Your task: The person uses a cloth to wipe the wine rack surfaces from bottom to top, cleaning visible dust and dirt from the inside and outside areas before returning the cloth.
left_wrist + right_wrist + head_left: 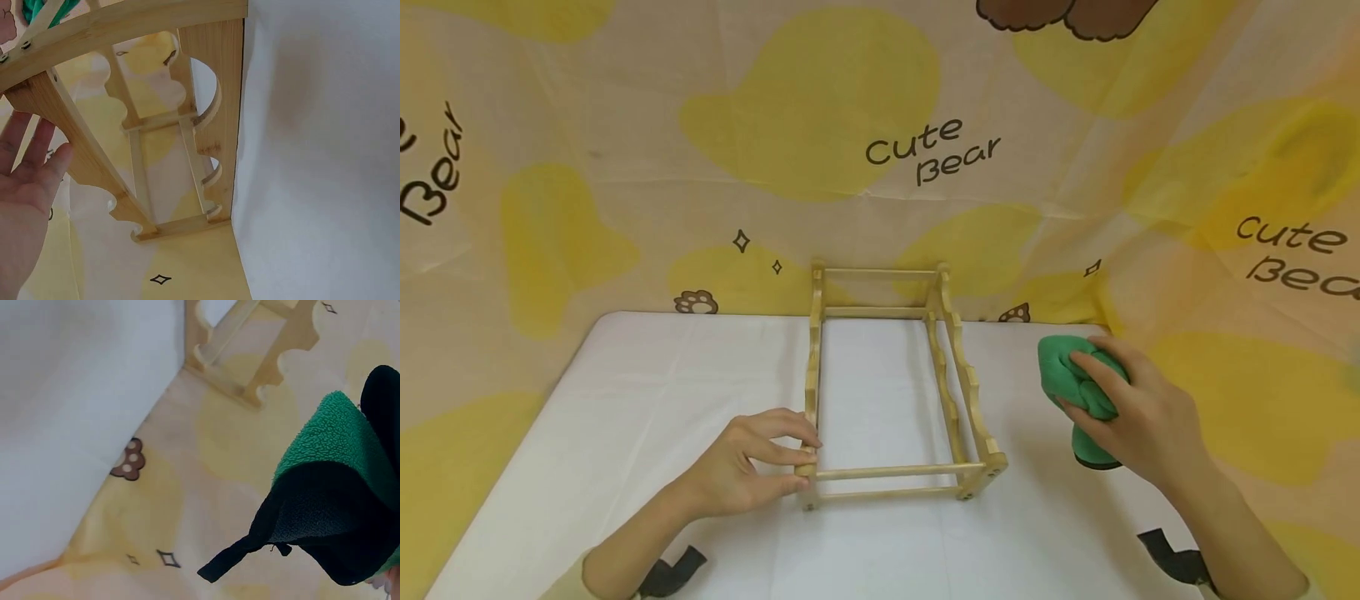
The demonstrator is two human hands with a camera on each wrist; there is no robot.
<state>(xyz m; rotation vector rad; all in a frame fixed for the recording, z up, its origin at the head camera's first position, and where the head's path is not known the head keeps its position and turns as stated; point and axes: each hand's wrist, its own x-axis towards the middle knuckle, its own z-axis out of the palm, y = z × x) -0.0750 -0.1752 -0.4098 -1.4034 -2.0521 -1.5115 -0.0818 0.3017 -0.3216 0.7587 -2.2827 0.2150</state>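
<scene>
A pale wooden rack [891, 472] with scalloped side rails and thin crossbars stands on the white table. At its near left corner, my left hand [737, 467] holds the side rail between fingers and thumb. The left wrist view shows the left fingers [37, 140] along the rack's scalloped rail [87, 147]. Off to the right of the rack, my right hand [1150, 412] grips a bunched green towel [1063, 375] with dark edging. A lower flap of it hangs under the hand. In the right wrist view the towel [325, 428] shows a terry surface and a dark strap.
The white table [647, 375] extends to both sides of the rack. A yellow and cream cloth backdrop [820, 100] printed with "Cute Bear" rises behind the table and along its sides. The rack's far end stands close to this backdrop.
</scene>
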